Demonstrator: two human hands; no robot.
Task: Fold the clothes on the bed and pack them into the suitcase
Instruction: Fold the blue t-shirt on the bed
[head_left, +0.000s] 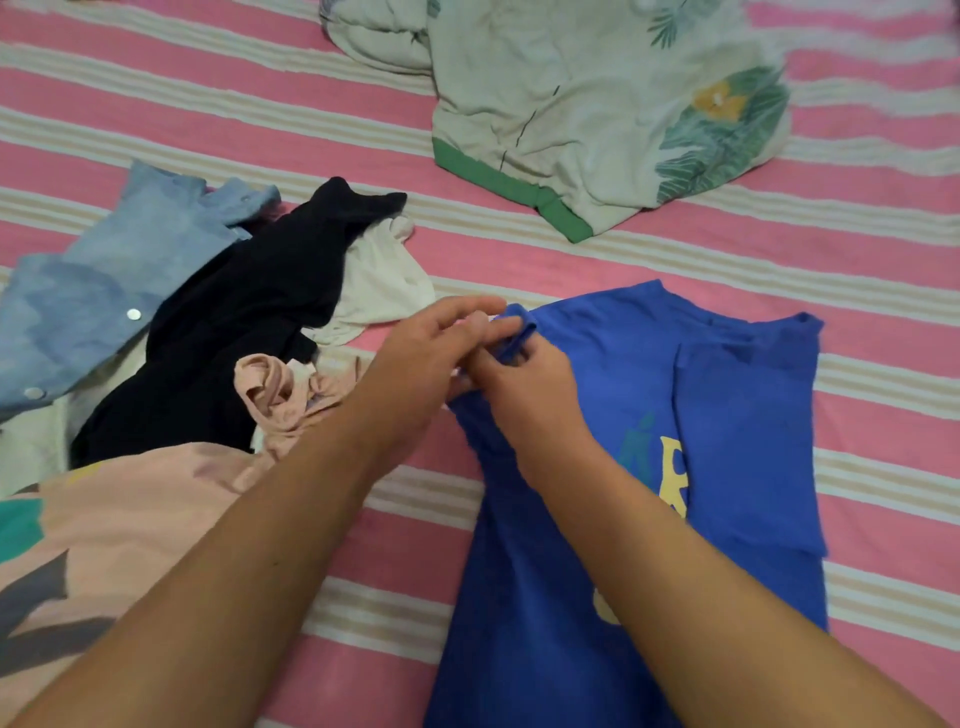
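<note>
Head view, near to far. Both forearms reach in from the bottom edge & meet mid-frame. Blue T-shirt lies flat on the pink-striped bed sheet, lower right, yellow & teal print on its front, its right side folded over onto the body. Right hand rests on the shirt's upper left part, fingers curled, pinching the blue sleeve edge. Left hand is touching it from the left, thumb & fingertips closed on the same bit of sleeve fabric at the shirt's top-left corner.

Left of the arms: peach garment w/ teal & grey print at the near-left edge, part of it bunched up beside the left wrist. Behind that, black garment crumpled on top of the pile, overlapping a light-blue denim shirt w/ white snap buttons at far left. Cream garment peeks out from under the black one, just beyond the left hand.

Far side, top right, well apart from the pile: pale leaf-print quilt w/ green border, rumpled. Suitcase not in frame.
</note>
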